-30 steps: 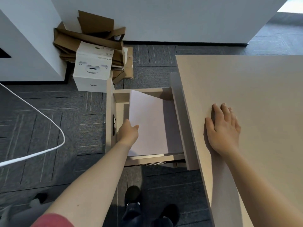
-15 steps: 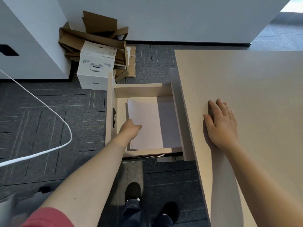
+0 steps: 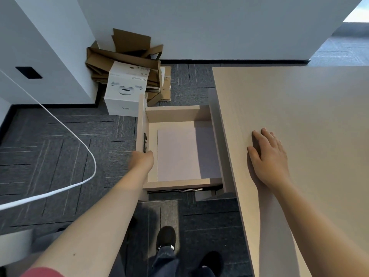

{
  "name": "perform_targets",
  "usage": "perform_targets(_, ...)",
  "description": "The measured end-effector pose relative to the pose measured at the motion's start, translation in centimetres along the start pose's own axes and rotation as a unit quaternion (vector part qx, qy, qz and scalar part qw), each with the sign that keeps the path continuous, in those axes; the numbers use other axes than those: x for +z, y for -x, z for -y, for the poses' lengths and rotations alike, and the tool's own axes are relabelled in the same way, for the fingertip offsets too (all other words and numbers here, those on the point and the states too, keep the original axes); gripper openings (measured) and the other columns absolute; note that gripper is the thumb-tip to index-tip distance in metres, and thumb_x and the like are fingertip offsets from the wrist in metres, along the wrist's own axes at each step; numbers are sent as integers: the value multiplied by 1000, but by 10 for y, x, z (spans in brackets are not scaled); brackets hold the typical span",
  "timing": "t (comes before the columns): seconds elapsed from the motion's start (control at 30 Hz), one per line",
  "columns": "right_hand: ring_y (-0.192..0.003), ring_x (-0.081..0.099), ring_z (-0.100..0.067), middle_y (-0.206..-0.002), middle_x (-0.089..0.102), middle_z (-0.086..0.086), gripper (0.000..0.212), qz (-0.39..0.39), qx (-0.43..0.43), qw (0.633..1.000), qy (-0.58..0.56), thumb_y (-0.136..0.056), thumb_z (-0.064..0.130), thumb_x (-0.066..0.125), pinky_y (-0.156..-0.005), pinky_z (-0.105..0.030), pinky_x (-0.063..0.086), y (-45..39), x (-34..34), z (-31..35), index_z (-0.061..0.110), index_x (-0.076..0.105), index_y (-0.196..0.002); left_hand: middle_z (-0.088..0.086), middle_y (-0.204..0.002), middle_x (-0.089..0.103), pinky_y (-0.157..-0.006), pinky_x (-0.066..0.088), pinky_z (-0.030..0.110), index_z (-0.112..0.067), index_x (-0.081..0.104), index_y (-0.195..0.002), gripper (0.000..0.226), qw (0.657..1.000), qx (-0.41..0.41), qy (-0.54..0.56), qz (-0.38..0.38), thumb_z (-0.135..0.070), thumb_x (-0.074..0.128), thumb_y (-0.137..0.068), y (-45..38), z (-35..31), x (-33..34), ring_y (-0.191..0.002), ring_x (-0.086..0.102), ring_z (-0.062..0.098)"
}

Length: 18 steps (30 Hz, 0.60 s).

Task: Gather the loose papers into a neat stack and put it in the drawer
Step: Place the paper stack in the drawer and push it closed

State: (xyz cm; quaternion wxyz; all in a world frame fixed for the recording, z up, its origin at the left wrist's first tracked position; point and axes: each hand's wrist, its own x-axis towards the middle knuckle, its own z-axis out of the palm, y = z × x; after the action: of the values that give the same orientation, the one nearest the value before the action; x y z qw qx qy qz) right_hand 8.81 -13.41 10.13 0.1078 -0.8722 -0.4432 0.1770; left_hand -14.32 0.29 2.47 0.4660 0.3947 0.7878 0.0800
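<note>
Now paper stack (image 3: 179, 152) flat in drawer (image 3: 175, 114), left hand (image 3: 142, 159) withdrawn, curled on its front; right hand (image 3: 267, 156) flat, empty.

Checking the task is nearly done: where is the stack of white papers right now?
The stack of white papers lies flat inside the open beige wooden drawer, left of the desk top and just right of the left hand.

Drawer (image 3: 177, 114) pulled out left of the desk (image 3: 299, 116), paper stack (image 3: 179, 154) flat inside it, left hand (image 3: 142, 159) at its front panel, right hand (image 3: 267, 158) flat on desk, box (image 3: 125, 92) and cardboard (image 3: 127, 54) behind drawer, cable (image 3: 60, 124) far left.
</note>
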Motion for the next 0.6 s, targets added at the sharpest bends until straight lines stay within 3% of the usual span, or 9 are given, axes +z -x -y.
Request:
perform_targets(0.17, -146, 12, -24, -157, 21, -7, 51, -1, -2, 1000, 7, -96, 30, 38, -118, -37, 9, 6, -1, -7, 18, 30, -144, 19, -139, 45, -94, 40, 34, 2, 32, -139, 55, 998, 9, 39, 43, -23, 43, -92, 3, -4, 8, -124, 46, 34)
perform_targets(0.37, -147, 12, -20, -157, 21, -2, 52, 5, -17, 1000, 0, -95, 33, 39, -119, -37, 10, 11, -7, -18, 20, 30, -144, 7, -127, 53, -97, 42, 36, -6, 44, -134, 50, 983, 41, 36, 176, -35, 41, -94, 25, -13, 33, -115, 51, 30)
perform_targets(0.47, -147, 10, -18, -158, 19, -1, 53, 13, -27, 1000, 1, -95, 33, 38, -119, -34, 8, 11, -9, -20, 21, 27, -145, 7, -136, 51, -102, 38, 37, -13, 43, -136, 50, 970, 29, 33, 237, -40, 38, -94, 36, -18, 54, -126, 46, 30)
perform_targets(0.6, -147, 8, -17, -158, 16, 0, 53, 16, -35, 999, 9, -96, 34, 36, -119, -34, 6, 11, -9, -22, 22, 24, -146, 13, -141, 47, -105, 34, 35, -11, 39, -138, 48, 948, 5, 86, 307, -36, 34, -96, 50, -26, 77, -127, 46, 27)
